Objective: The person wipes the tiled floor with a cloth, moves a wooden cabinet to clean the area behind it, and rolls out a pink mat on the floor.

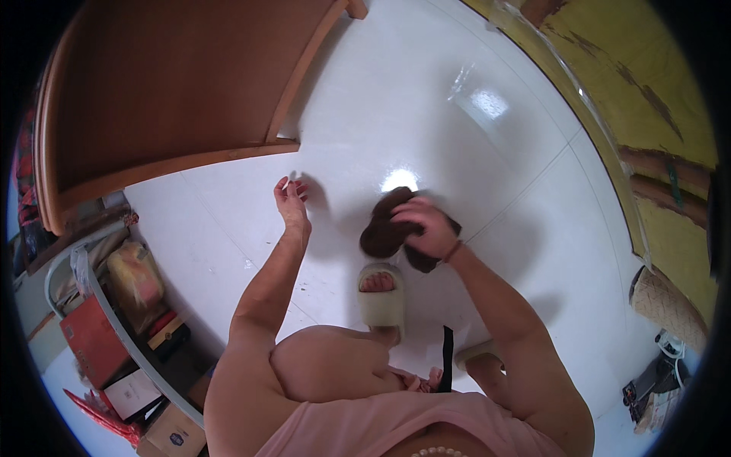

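Observation:
A dark brown, soft-looking bundle [383, 234] lies on the white floor in front of my feet. It looks like cloth or plush, but its exact kind cannot be made out. My right hand [428, 226], a little blurred, reaches down onto it with fingers curled over its top, and parts of it stick out on both sides. To the left, my left hand [292, 199] hangs above the floor, fingers loosely bent and apart, away from the bundle. Just below the bundle is my foot in a pale slipper [382, 305].
A brown wooden panel with a frame [190, 84] takes up the upper left. Along the lower left, a grey-railed rack [126, 327] holds boxes and bags. A worn yellow-green surface [632, 68] borders the right, with a rolled beige mat [666, 305] below it.

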The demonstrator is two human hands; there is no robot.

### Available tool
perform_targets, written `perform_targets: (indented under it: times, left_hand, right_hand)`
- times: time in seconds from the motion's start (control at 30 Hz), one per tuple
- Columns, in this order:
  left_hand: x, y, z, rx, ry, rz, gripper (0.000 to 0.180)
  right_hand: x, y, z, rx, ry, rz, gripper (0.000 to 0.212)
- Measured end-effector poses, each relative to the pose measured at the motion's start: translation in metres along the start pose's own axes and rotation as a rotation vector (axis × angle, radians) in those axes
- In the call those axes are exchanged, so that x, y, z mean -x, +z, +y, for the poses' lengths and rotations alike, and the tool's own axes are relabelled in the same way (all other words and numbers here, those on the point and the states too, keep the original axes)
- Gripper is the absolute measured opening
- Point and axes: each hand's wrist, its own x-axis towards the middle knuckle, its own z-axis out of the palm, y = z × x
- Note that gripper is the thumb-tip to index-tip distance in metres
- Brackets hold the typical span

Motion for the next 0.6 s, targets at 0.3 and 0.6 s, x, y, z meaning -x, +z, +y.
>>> perform_targets:
  times: [0.3,0.6]
  left_hand:
    - [-0.052,-0.022,0.035,0.336,0.089,-0.005,0.049]
    - [-0.047,-0.019,0.161,0.530,0.345,-0.453,0.053]
  right_hand:
    - [0.076,-0.190,0.054,0.646,0.271,0.700,0.041]
    - [0.156,-0.036,0.004,0.499,0.115,-0.080,0.046]
